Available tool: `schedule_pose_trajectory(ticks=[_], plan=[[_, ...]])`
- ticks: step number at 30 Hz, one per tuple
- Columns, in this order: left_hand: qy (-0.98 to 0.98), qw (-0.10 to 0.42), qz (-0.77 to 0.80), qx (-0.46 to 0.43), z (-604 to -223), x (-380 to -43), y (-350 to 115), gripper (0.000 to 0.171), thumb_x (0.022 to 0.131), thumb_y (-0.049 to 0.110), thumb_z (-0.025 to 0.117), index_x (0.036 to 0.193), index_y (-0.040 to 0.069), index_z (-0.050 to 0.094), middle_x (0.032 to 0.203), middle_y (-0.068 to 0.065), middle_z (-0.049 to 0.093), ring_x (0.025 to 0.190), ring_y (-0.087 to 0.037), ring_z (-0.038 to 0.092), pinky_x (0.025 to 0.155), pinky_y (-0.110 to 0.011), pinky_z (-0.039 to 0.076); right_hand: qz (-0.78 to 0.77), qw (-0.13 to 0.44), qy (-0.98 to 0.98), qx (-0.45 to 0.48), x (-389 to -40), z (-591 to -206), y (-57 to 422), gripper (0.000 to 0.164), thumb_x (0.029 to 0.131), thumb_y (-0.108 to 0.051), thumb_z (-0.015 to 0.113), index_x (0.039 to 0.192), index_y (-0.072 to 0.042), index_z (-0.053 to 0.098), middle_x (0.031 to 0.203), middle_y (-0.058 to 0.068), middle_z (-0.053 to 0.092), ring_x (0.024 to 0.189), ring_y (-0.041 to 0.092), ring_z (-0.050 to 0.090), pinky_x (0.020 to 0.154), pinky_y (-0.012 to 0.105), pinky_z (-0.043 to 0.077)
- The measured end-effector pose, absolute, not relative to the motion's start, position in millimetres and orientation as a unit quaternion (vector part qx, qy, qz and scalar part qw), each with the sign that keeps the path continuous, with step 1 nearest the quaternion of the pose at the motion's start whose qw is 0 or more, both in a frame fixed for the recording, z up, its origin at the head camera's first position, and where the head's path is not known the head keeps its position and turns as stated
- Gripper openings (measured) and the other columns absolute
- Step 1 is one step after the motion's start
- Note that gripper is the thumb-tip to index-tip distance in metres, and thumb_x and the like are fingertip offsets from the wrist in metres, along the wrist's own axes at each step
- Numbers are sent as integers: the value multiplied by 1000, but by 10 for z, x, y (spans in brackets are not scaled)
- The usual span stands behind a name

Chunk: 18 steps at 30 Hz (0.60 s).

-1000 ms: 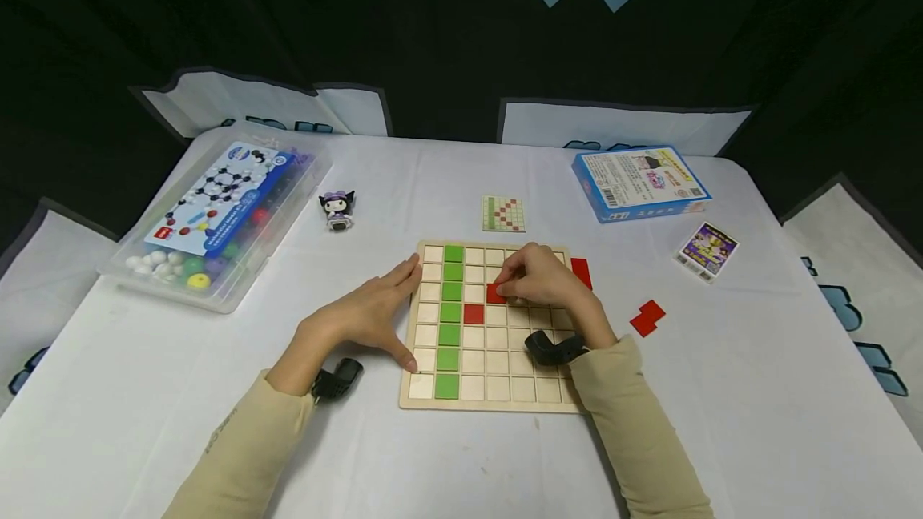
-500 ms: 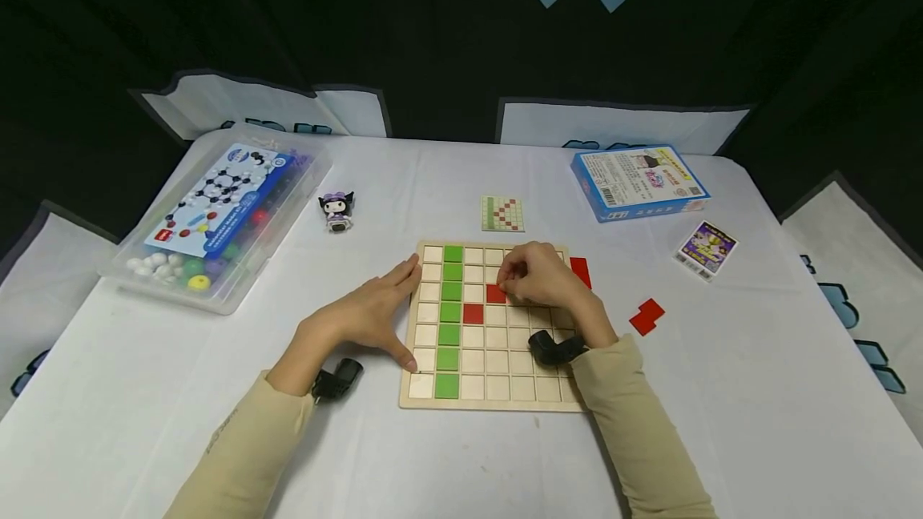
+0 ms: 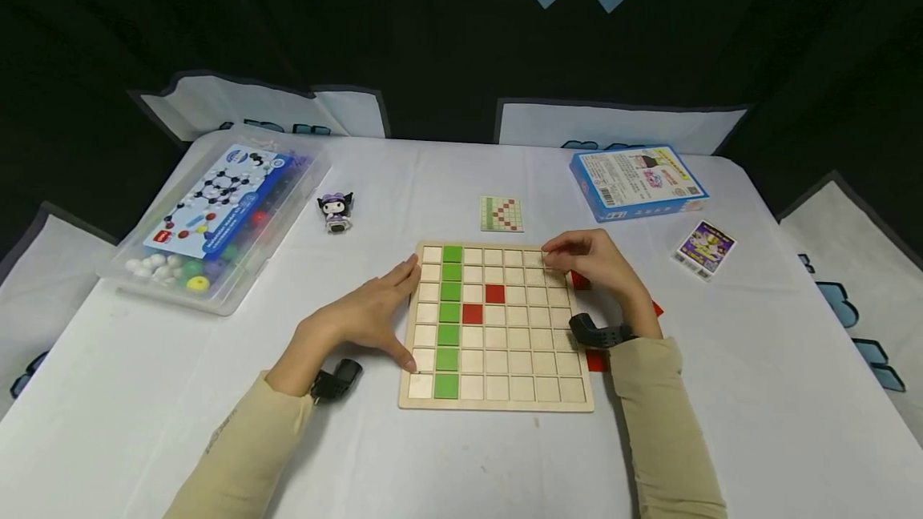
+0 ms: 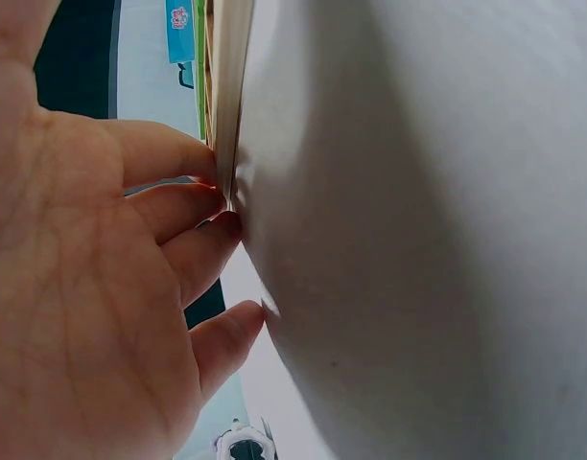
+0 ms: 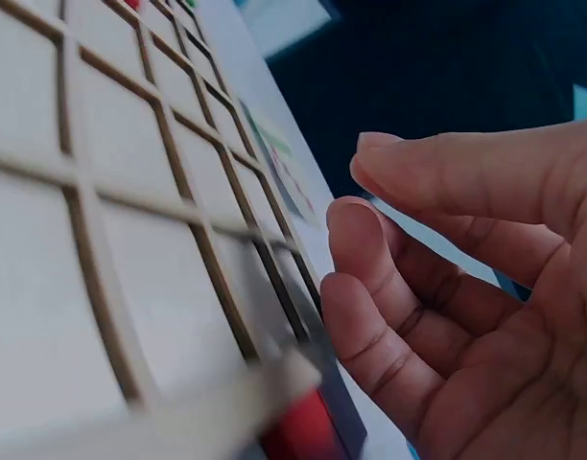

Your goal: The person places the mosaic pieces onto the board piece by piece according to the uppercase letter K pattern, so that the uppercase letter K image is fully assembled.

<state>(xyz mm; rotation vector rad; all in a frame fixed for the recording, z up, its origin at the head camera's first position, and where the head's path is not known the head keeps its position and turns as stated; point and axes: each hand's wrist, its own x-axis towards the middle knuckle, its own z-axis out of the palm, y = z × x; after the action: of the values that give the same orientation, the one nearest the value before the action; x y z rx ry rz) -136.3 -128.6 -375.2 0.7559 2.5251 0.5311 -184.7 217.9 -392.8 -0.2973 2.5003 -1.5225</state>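
Observation:
A wooden grid board (image 3: 497,405) lies on the table with a column of green square tiles (image 3: 449,313) set in its cells. Two red tiles sit diagonally in it, the nearer one (image 3: 472,313) beside the green column and the farther red tile (image 3: 494,294) up and to the right. My left hand (image 3: 364,315) is spread along the board's left edge; its fingertips touch the rim (image 4: 229,105) in the left wrist view. Over the far right corner hovers my right hand (image 3: 594,263), fingers loosely bent, nothing between them in the right wrist view.
Loose red tiles (image 3: 597,361) lie off the board's right side, partly covered by the right arm. Behind the board is a small pattern card (image 3: 501,214). A clear plastic case (image 3: 231,263), a figurine (image 3: 336,212), a blue box (image 3: 642,181) and a small card box (image 3: 707,249) surround it.
My right hand has let go of the farther red tile, which stays in its cell, and has moved right to the board's far corner. The left hand has stayed put.

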Motion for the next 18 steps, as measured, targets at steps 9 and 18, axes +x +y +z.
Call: schedule_pose_trajectory(ticks=[9, 18], plan=[[914, 225, 198, 273, -3755, -1359, -1292, 134, 57, 46, 90, 151, -6, 9, 161, -19, -2, 149, -36, 7, 118, -56, 18, -569, 108, 814, -41, -1855, -4015, 2374, 33, 92, -13, 63, 114, 11, 63, 83, -6, 69, 71, 7, 64, 69, 21, 54], [913, 229, 200, 272, -3736, -1353, -1286, 134, 58, 45, 90, 151, -7, 9, 161, -20, -2, 149, -37, 8, 117, -58, 18, -556, 63, 829, 14, -1830, -4032, 2526, 36, 93, -21, 63, 117, 5, 64, 82, -14, 66, 69, 6, 60, 68, 17, 52]])
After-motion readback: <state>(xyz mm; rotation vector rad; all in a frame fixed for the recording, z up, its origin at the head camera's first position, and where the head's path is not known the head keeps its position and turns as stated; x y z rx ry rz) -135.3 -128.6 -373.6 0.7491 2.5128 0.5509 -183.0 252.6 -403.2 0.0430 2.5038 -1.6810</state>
